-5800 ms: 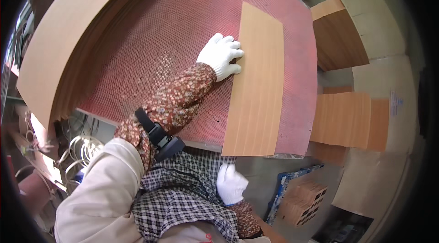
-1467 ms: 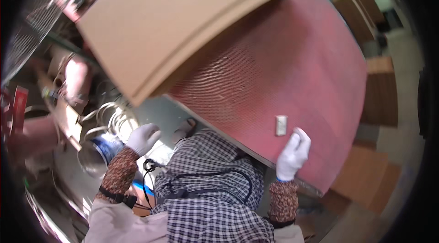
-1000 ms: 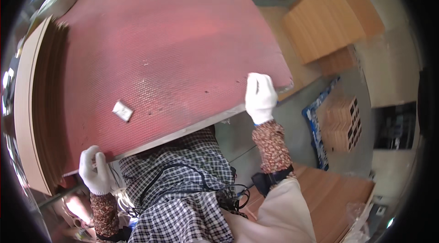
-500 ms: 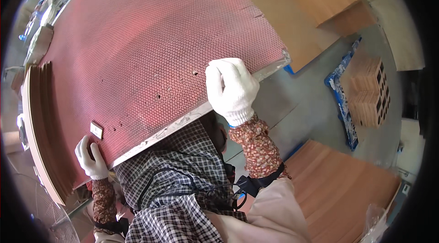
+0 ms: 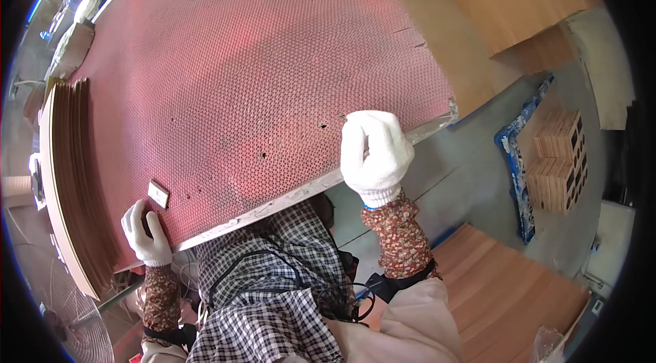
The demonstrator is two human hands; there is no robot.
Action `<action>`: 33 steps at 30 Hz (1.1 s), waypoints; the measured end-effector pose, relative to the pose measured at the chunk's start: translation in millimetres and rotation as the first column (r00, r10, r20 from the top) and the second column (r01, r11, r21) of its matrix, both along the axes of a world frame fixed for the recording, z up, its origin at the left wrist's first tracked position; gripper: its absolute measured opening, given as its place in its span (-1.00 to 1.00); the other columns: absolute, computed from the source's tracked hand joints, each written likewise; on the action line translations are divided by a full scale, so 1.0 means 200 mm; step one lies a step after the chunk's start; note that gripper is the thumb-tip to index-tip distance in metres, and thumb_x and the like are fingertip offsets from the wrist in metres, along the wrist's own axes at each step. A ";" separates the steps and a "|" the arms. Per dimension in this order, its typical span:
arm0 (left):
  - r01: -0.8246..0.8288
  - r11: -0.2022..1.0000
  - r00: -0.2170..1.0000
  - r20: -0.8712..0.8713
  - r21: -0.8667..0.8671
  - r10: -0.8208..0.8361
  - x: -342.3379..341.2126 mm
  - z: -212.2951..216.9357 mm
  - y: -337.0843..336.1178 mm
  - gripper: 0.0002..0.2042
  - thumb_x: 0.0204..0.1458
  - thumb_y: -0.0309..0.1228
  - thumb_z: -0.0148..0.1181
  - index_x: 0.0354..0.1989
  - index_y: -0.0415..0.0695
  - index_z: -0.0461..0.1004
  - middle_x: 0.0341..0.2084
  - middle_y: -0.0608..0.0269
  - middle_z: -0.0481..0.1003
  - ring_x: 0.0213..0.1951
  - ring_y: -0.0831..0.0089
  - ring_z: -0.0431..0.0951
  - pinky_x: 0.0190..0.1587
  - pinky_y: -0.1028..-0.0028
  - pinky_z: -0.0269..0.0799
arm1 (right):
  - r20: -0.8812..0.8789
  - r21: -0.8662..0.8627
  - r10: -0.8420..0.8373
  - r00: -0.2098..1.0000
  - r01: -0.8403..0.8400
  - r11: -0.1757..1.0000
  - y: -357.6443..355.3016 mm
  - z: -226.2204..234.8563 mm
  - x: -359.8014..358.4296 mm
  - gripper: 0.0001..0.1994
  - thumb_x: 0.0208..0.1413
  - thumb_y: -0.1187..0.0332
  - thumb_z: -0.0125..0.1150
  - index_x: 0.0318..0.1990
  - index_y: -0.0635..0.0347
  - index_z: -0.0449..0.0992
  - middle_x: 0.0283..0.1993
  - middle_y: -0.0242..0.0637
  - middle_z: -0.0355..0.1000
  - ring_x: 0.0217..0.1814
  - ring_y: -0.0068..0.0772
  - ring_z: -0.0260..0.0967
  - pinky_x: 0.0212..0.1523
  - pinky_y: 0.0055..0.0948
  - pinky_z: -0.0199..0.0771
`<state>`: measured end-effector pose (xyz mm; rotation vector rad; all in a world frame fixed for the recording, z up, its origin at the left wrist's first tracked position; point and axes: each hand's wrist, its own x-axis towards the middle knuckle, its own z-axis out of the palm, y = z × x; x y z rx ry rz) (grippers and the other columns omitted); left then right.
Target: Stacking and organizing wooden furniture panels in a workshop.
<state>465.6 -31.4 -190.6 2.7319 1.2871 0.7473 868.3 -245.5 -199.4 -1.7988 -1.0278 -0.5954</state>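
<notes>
A large table top covered with a red, honeycomb-patterned mat [image 5: 225, 90] lies before me. My left hand [image 5: 145, 234], in a white knit glove, rests on its near left corner with thumb and fingers apart and nothing visible in them. Just beyond those fingertips lies a small whitish rectangular block [image 5: 158, 194]. Over the mat's near edge, towards the right, is my right hand [image 5: 376, 158], also white-gloved. Its fingers are curled together; whatever they may hold is hidden.
Thin brown boards [image 5: 72, 185] stand stacked at the table's left side. On the right are large wood-grain panels [image 5: 523, 1], a blue pallet [image 5: 516, 165] and a pile of cut wooden pieces [image 5: 557, 165]. Another wood-grain panel [image 5: 499, 288] lies low right. A wire fan guard [image 5: 65, 301] is at lower left.
The whole view has shifted, so the table and both hands appear further right and slightly lower. Both hands keep nearly the same places on the table and the same finger shapes.
</notes>
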 end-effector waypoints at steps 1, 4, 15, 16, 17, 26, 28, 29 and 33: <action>-0.016 1.000 1.000 -0.003 -0.008 0.016 0.00 0.00 -0.02 -0.70 0.29 -0.46 0.12 0.12 -0.30 0.55 0.02 -0.07 0.55 0.07 0.04 0.53 0.22 0.15 0.42 | -0.010 -0.010 -0.005 1.000 0.005 1.000 0.00 0.00 0.01 -0.92 0.16 0.41 0.39 -0.22 0.08 0.61 -0.28 -0.39 0.57 -0.35 -0.33 0.61 -0.39 -0.36 0.63; -0.023 1.000 1.000 -0.016 -0.015 0.022 -0.03 0.00 -0.07 -0.71 0.30 -0.46 0.12 0.11 -0.29 0.56 0.00 -0.05 0.56 0.07 0.04 0.54 0.22 0.14 0.42 | 0.003 0.027 0.011 1.000 -0.011 1.000 0.01 -0.01 0.03 -0.91 0.16 0.39 0.40 -0.21 0.07 0.61 -0.28 -0.39 0.57 -0.36 -0.33 0.61 -0.40 -0.36 0.63; -0.010 0.998 0.998 -0.069 -0.054 0.006 0.05 -0.08 -0.12 -0.73 0.32 -0.44 0.11 0.08 -0.32 0.57 0.01 -0.09 0.56 0.08 -0.01 0.51 0.23 0.10 0.40 | -0.108 -0.004 -0.037 0.993 0.037 0.999 -0.10 -0.11 0.08 -0.93 0.15 0.36 0.40 -0.32 0.04 0.60 -0.32 -0.34 0.55 -0.39 -0.32 0.58 -0.41 -0.30 0.61; -0.007 0.999 0.997 -0.082 -0.045 0.004 0.05 -0.16 -0.09 -0.73 0.33 -0.44 0.11 0.08 -0.32 0.57 0.02 -0.10 0.56 0.10 -0.02 0.51 0.24 0.09 0.39 | -0.104 0.024 -0.050 0.993 0.052 0.998 -0.07 -0.20 0.08 -0.92 0.14 0.36 0.39 -0.34 0.04 0.59 -0.34 -0.33 0.54 -0.41 -0.31 0.56 -0.44 -0.27 0.59; 0.015 1.000 0.998 -0.063 -0.012 -0.015 0.07 -0.30 -0.04 -0.73 0.33 -0.43 0.12 0.07 -0.32 0.58 0.01 -0.10 0.57 0.08 0.00 0.54 0.22 0.11 0.42 | -0.059 0.081 -0.049 0.997 0.054 0.995 -0.04 -0.31 0.11 -0.91 0.14 0.35 0.37 -0.37 0.03 0.56 -0.38 -0.33 0.50 -0.45 -0.31 0.52 -0.47 -0.27 0.55; 0.188 0.958 0.980 0.024 0.219 -0.198 0.29 -0.36 -0.24 -0.70 0.34 -0.15 0.21 -0.13 -0.14 0.70 -0.21 0.06 0.68 -0.17 0.00 0.65 -0.05 0.04 0.53 | 0.082 -0.063 -0.113 0.990 0.119 0.991 -0.17 -0.54 0.14 -0.82 0.21 0.26 0.25 -0.42 0.05 0.48 -0.42 -0.40 0.37 -0.47 -0.34 0.41 -0.48 -0.27 0.47; 0.204 0.958 0.976 0.032 0.200 -0.214 0.30 -0.33 -0.26 -0.71 0.33 -0.17 0.22 -0.16 -0.15 0.70 -0.25 0.06 0.68 -0.21 -0.01 0.65 -0.09 0.04 0.54 | 0.086 -0.081 -0.098 0.991 0.105 0.991 -0.17 -0.56 0.14 -0.83 0.18 0.26 0.26 -0.42 0.05 0.48 -0.41 -0.38 0.38 -0.43 -0.30 0.43 -0.46 -0.25 0.49; 0.211 0.957 0.974 0.043 0.198 -0.224 0.31 -0.33 -0.24 -0.71 0.33 -0.17 0.22 -0.16 -0.15 0.70 -0.25 0.06 0.68 -0.21 -0.01 0.65 -0.09 0.04 0.54 | 0.037 -0.073 -0.115 0.993 0.118 0.990 -0.18 -0.52 0.14 -0.83 0.18 0.26 0.25 -0.41 0.05 0.48 -0.40 -0.36 0.38 -0.41 -0.27 0.44 -0.45 -0.23 0.50; 0.201 0.955 0.970 0.088 0.219 -0.225 0.30 -0.34 -0.20 -0.72 0.32 -0.19 0.23 -0.17 -0.16 0.70 -0.26 0.07 0.68 -0.22 -0.01 0.66 -0.11 0.05 0.55 | -0.059 -0.086 -0.149 0.987 0.143 0.986 -0.15 -0.55 0.12 -0.84 0.21 0.27 0.24 -0.39 0.07 0.48 -0.39 -0.32 0.41 -0.39 -0.20 0.48 -0.40 -0.18 0.54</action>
